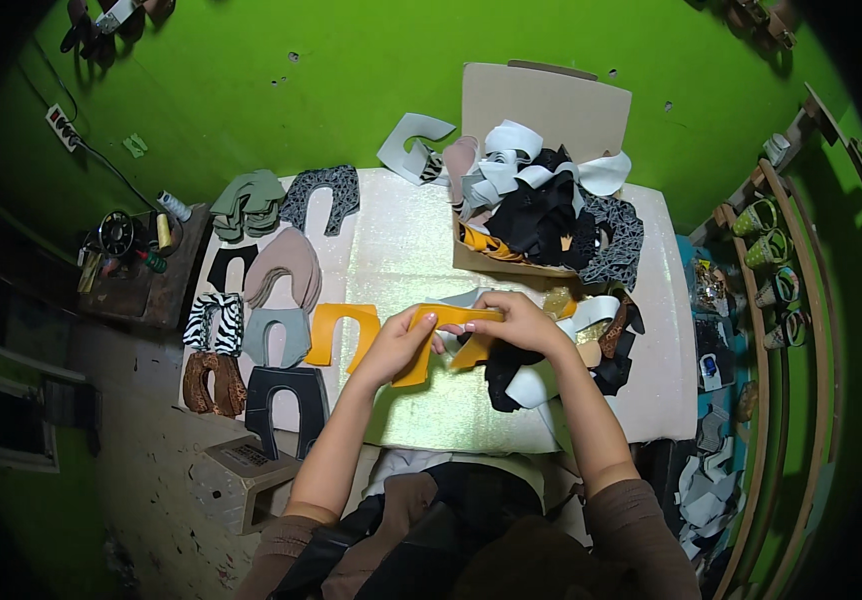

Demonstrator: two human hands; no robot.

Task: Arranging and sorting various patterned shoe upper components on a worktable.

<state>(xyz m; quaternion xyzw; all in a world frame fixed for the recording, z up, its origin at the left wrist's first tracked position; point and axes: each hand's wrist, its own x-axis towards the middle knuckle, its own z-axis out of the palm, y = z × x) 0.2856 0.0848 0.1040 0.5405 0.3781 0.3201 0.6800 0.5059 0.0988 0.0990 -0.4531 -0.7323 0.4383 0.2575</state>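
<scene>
Between both hands I hold a yellow-orange U-shaped cut piece [413,368], which looks like a shoe upper, over the table. My left hand [393,346] pinches one side of it, fingers closed. On the other side my right hand [523,325] grips its upper edge, thumb and fingers together. Just left of my left hand lie more yellow-orange U-shaped pieces [323,338] on the table. Loose black, white and brown scraps [531,385] spread beside and under my right hand. Whether the held piece is one layer or several, I cannot tell.
Stacks of U-shaped pieces line the table's left side: green [248,203], pink [286,262], zebra-striped [198,325], grey [293,335] and black [263,400]. An open cardboard box [511,270] overflowing with scraps stands at the back. Sandals hang on a wooden rack [801,300] at right.
</scene>
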